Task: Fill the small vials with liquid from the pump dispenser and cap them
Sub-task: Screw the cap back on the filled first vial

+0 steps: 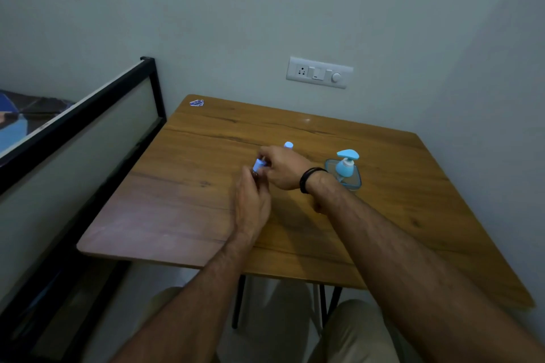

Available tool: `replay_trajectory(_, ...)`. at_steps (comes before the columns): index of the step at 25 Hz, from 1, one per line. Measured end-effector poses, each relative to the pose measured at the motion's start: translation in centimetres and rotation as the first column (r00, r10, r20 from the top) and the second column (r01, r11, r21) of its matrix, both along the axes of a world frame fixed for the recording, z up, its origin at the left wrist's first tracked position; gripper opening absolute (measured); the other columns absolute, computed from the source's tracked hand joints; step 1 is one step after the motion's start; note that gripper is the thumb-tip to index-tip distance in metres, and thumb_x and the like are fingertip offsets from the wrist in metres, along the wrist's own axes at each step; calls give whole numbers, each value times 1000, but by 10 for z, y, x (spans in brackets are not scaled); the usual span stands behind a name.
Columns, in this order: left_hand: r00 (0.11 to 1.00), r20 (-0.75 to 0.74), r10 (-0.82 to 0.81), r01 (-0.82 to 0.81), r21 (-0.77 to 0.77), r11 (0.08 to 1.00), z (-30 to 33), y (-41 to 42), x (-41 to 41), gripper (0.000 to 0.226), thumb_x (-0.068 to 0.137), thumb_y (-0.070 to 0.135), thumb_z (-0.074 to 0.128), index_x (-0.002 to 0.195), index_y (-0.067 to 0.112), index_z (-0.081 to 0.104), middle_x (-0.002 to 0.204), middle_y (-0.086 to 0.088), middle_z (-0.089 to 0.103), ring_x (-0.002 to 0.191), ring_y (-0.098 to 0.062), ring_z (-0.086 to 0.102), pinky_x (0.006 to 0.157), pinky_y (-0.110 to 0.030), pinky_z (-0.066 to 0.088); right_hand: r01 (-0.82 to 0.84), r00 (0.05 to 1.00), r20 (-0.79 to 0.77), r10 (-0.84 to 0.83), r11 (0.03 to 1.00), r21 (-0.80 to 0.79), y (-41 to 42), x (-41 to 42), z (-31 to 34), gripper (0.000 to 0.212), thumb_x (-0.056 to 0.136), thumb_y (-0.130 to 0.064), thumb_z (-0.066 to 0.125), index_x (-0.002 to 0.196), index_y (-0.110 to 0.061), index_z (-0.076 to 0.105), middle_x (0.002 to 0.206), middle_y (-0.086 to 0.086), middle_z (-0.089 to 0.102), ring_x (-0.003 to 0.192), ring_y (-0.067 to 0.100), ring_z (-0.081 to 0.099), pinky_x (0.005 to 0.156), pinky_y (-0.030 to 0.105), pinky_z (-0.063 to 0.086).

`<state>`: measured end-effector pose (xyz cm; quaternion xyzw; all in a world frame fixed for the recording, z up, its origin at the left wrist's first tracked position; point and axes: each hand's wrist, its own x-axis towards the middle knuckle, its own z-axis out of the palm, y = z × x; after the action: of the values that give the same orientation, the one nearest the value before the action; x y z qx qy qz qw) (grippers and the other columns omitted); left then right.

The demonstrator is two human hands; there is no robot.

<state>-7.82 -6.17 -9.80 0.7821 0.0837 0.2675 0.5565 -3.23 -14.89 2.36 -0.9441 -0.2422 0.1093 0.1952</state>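
Note:
My left hand (pixel 253 200) holds a small vial (pixel 255 174) over the middle of the wooden table (pixel 182 186); most of the vial's body is hidden in my fingers. My right hand (pixel 283 168) pinches the pale blue cap (pixel 258 164) on top of that vial. A second vial with a pale blue cap (pixel 288 145) stands just behind my right hand. The clear pump dispenser with a blue pump head (pixel 345 169) stands to the right of my right wrist.
A small sticker (pixel 196 103) sits at the table's far left corner. A wall switch plate (pixel 319 72) is behind the table. A black-framed panel (pixel 88 132) runs along the left side. My knees show below the table's near edge.

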Motion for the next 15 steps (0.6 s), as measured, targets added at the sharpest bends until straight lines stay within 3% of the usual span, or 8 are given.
replay_trajectory(2, 1000, -1, -16, 16, -2, 1000, 2, 0, -2, 4, 102, 16, 55, 101, 18, 51, 86, 5, 54, 76, -5, 52, 62, -18, 37, -33, 998, -59, 34, 999, 13, -2, -1, 11, 27, 98, -21, 58, 124, -18, 58, 113, -2, 65, 104, 22, 63, 79, 30, 49)
replay_trajectory(4, 999, 32, -20, 20, 7, 1000, 2, 1, -2, 7, 102, 14, 55, 104, 20, 52, 87, 11, 55, 79, 1, 54, 63, -13, 39, 33, 996, -80, -33, 999, 3, 1, -5, 14, 43, 96, -44, 60, 131, -20, 53, 104, -1, 67, 88, 20, 66, 77, 35, 54)
replay_trajectory(6, 999, 37, -32, 32, -3, 999, 0, 2, -2, 10, 102, 14, 54, 108, 23, 52, 91, 11, 57, 84, 1, 56, 67, -15, 45, 122, 991, 66, -116, 989, -89, 3, -4, 13, 51, 93, -63, 56, 108, -15, 65, 88, 2, 69, 73, 19, 64, 67, 35, 53)
replay_trajectory(8, 999, 33, -35, 34, 11, 999, -2, 1, -1, 6, 102, 19, 55, 105, 23, 53, 92, 4, 58, 85, -9, 57, 69, -29, 49, 56, 991, 130, -40, 991, -122, -1, 1, 10, 36, 97, -50, 59, 100, -16, 68, 94, 2, 70, 87, 22, 66, 68, 34, 51)
replay_trajectory(10, 999, 18, -38, 37, 13, 999, -4, 1, 2, 4, 101, 20, 55, 104, 21, 53, 92, 1, 58, 84, -15, 58, 68, -36, 49, -71, 997, 31, 73, 996, -46, -6, 3, 16, 19, 98, -32, 61, 112, -20, 64, 112, -1, 66, 101, 21, 64, 71, 30, 46)
replay_trajectory(12, 999, 10, -47, 46, 27, 999, -5, 2, 4, 9, 101, 20, 54, 110, 19, 57, 95, 2, 61, 87, -14, 60, 70, -36, 51, -41, 998, -49, 42, 999, 31, -7, 1, 18, 30, 95, -43, 63, 117, -23, 62, 111, -2, 67, 91, 17, 67, 72, 30, 52)
replay_trajectory(14, 998, 28, -53, 51, 56, 997, -6, 2, 6, 16, 100, 24, 53, 114, 18, 59, 97, 2, 64, 90, -16, 61, 73, -41, 54, 69, 997, -29, -70, 997, -38, -3, 0, 13, 40, 95, -58, 57, 105, -20, 62, 92, 0, 70, 72, 18, 68, 65, 31, 57)
replay_trajectory(15, 998, 36, -56, 54, 56, 997, -6, 1, 6, 15, 100, 25, 53, 112, 19, 58, 97, 2, 63, 90, -17, 61, 74, -43, 54, 68, 998, 22, -66, 992, -102, -2, 3, 8, 37, 97, -55, 55, 99, -19, 62, 88, 0, 69, 74, 19, 66, 66, 32, 55)
